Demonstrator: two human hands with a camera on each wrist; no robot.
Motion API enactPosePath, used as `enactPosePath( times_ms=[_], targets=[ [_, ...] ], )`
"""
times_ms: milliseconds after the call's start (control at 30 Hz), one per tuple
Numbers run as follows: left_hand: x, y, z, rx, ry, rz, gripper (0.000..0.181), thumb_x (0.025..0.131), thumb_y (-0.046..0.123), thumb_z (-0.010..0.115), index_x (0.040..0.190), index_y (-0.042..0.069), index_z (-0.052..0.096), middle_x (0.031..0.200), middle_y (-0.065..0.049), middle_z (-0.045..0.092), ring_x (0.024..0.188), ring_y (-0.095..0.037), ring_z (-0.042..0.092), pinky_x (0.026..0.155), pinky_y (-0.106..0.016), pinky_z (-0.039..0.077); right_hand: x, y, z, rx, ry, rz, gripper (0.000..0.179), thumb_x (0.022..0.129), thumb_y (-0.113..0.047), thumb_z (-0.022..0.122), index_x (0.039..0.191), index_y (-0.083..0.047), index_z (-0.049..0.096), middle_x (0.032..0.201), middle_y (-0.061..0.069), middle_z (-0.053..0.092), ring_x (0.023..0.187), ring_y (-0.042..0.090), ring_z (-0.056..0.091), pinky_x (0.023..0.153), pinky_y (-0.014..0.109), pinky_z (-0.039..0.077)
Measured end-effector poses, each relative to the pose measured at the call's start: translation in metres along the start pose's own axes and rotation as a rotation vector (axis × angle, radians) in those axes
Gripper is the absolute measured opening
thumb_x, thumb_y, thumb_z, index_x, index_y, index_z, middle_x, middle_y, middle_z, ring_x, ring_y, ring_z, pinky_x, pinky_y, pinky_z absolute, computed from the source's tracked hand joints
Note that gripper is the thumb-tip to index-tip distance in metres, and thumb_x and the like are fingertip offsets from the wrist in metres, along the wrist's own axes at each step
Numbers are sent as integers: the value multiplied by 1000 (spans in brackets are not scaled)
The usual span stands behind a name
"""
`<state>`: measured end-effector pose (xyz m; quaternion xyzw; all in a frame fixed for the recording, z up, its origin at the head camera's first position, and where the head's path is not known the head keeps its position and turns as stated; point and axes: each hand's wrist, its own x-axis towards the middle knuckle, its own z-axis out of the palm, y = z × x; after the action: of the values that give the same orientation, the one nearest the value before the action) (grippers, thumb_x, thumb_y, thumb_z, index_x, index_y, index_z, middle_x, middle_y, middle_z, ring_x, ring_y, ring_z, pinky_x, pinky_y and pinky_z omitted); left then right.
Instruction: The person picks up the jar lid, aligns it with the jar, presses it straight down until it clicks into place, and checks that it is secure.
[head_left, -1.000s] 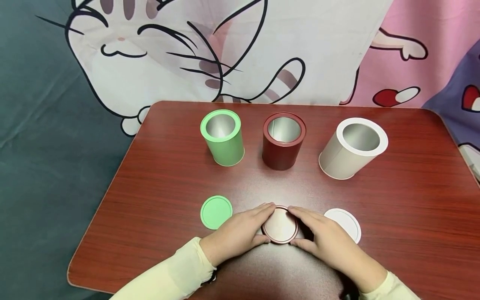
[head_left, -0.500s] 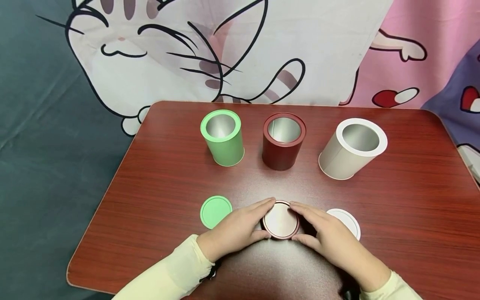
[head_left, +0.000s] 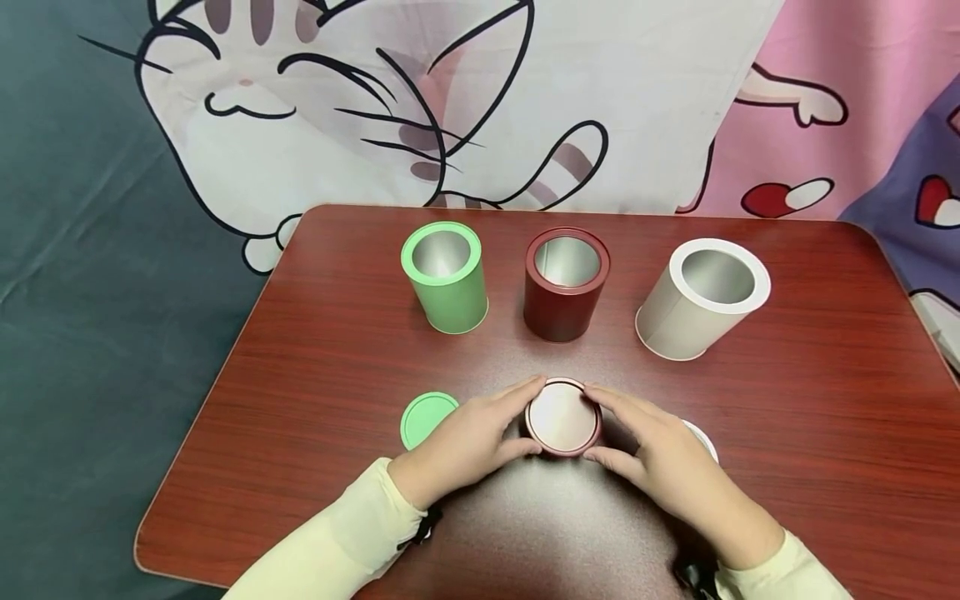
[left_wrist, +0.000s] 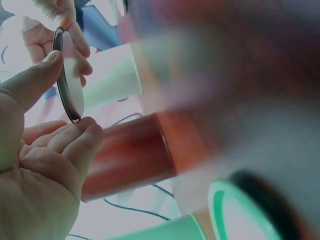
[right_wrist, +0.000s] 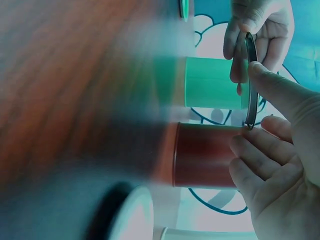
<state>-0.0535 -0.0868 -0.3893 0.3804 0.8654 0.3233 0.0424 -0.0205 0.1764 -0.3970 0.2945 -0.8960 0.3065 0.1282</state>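
A dark red round lid (head_left: 564, 417) is between both hands, in front of the dark red can (head_left: 561, 312). My left hand (head_left: 474, 433) pinches its left edge with thumb and fingertips. On the opposite edge, the right hand (head_left: 660, 442) holds it the same way. Both wrist views show the lid (left_wrist: 72, 80) raised off the table, its thin rim (right_wrist: 252, 80) seen edge-on. A green lid (head_left: 424, 419) lies on the table, partly behind the left hand. The right hand covers most of a white lid (head_left: 702, 440).
Along the back of the brown table (head_left: 285, 400) stand a green can (head_left: 453, 302) at left and a larger white can (head_left: 681, 327) at right, in line with the red one. All three cans have open tops. A cat-print curtain (head_left: 315, 150) hangs behind.
Both hands have lifted the red lid and carried it away from the person, towards the red can. More of the white lid is now covered by the right hand.
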Motion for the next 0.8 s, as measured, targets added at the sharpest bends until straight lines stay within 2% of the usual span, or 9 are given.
enactPosePath(
  times_ms=[200, 433, 800],
  targets=[
    [7, -3, -9, 9, 38, 11, 74, 87, 24, 80, 148, 1, 46, 146, -12, 54, 133, -19, 54, 108, -30, 44, 10, -1, -3, -8, 27, 27, 74, 71, -23, 89, 138, -9, 60, 132, 4, 65, 117, 23, 64, 107, 13, 37],
    [12, -7, -11, 10, 46, -2, 73, 88, 23, 80, 149, 2, 46, 147, -12, 53, 133, -20, 53, 108, -32, 44, 16, 2, -2, 8, 60, 16, 75, 69, -18, 90, 136, -6, 60, 131, 8, 65, 117, 26, 64, 107, 14, 37],
    [17, -8, -18, 23, 61, -2, 74, 88, 22, 80, 150, 4, 45, 147, -11, 53, 133, -20, 54, 108, -34, 45, 22, 1, -5, 13, 76, 24, 76, 69, -16, 91, 137, -7, 60, 132, 5, 66, 117, 25, 64, 106, 12, 36]
  ],
)
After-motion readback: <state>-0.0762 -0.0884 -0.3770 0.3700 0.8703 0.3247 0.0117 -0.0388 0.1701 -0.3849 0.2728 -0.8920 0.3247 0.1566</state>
